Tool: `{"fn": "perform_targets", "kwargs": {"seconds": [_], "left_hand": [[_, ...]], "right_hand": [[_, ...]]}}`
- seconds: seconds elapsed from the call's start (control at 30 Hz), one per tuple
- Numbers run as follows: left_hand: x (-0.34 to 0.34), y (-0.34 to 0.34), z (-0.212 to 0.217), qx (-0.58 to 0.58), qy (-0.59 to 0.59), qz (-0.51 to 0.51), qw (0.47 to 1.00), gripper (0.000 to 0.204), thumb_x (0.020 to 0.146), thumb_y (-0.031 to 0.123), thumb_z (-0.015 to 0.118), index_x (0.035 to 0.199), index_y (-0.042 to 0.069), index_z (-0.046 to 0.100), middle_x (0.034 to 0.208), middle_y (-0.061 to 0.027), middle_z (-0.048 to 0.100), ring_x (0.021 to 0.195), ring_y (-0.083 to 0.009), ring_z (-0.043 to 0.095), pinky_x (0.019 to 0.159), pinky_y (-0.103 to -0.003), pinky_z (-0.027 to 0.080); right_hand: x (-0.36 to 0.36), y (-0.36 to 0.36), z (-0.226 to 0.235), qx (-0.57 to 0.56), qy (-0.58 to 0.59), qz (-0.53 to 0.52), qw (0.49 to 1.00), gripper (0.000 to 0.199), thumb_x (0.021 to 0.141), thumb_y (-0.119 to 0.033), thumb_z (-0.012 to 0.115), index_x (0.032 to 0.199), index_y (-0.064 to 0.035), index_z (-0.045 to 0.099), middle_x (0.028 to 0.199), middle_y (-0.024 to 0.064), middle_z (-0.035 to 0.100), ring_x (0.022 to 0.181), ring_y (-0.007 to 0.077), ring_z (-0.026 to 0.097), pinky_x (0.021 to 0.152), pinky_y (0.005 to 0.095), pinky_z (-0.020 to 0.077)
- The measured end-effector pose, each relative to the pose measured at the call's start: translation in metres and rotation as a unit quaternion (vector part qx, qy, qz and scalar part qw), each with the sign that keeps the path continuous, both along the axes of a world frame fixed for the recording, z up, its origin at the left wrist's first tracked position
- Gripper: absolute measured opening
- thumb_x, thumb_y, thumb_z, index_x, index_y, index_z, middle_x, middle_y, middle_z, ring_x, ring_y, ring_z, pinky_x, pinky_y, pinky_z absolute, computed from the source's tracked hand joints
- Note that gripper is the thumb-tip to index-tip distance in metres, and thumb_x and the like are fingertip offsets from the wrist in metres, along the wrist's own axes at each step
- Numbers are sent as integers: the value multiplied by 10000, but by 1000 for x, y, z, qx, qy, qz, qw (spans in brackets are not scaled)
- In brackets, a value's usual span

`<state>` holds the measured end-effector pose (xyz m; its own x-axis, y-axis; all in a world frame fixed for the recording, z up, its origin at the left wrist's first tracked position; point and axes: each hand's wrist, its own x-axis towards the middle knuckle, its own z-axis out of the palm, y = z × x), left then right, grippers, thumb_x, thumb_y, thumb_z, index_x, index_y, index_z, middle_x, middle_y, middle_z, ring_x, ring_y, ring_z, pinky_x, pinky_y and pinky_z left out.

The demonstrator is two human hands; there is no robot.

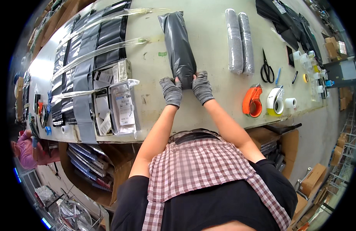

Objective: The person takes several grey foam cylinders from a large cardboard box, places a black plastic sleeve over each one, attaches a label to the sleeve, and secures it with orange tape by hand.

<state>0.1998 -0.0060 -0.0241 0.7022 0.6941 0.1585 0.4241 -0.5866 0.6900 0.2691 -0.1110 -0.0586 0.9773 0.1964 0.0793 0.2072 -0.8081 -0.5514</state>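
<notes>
A long dark grey plastic mailing bag (pixel 180 46) lies on the table in front of me, bulging around something long that it hides. My left hand (pixel 171 91), in a grey knit glove with the thumb bare, grips the left side of the bag's near end. On the opposite side, my right hand (pixel 202 87), gloved the same way, pinches the near end too. Right of the bag lie two grey rolls (pixel 234 42) in clear wrap, side by side.
Black scissors (pixel 267 71), an orange tape dispenser (pixel 252 102) and a white tape dispenser (pixel 275 101) lie on the right. Stacked dark bags (pixel 110 30) and a box of labels (pixel 124 106) fill the left. Beyond the table's left end is another person (pixel 29 152).
</notes>
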Motion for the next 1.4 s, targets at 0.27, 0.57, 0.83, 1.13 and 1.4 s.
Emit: {"fn": "perform_targets", "kwargs": {"seconds": [0.27, 0.57, 0.83, 1.13, 1.4], "left_hand": [[-4, 14, 14, -221, 61, 2, 973, 623, 802, 64, 516, 1357, 103, 236, 907, -187, 569, 849, -274, 565, 761, -370, 448], [-87, 42, 98, -31, -84, -154, 984, 261, 737, -14, 571, 980, 71, 608, 926, -119, 603, 856, -267, 587, 757, -341, 481], [-216, 161, 92, 140, 254, -254, 923, 552, 610, 220, 739, 1118, 88, 567, 1185, -95, 508, 1094, -267, 472, 956, -350, 377], [-221, 161, 62, 112, 177, -236, 949, 237, 679, 117, 677, 909, 70, 645, 944, -110, 610, 858, -285, 572, 760, -370, 471], [-201, 148, 94, 55, 20, -58, 997, 121, 664, -8, 655, 752, 24, 578, 717, -102, 559, 680, -239, 553, 642, -333, 452]], "right_hand": [[35, -8, 6, -5, -46, 196, 979, 543, 821, -74, 431, 1337, -102, 267, 1150, 243, 497, 939, 375, 559, 771, 457, 461], [47, 16, 66, 104, -143, 206, 962, 649, 708, -288, 670, 1257, -85, 388, 1269, 234, 358, 1088, 404, 431, 951, 462, 337], [-5, 25, 71, 57, -23, 219, 974, 603, 630, -283, 754, 1167, -276, 478, 1242, 162, 283, 1140, 335, 375, 937, 385, 380], [-56, -8, 88, -18, -68, 234, 970, 406, 721, -353, 664, 1081, -199, 559, 1171, 144, 394, 1092, 312, 401, 927, 421, 338], [-58, -1, 121, 88, -92, 377, 918, 366, 741, -291, 637, 1047, -102, 572, 1086, 122, 495, 1027, 261, 465, 888, 358, 380]]}}
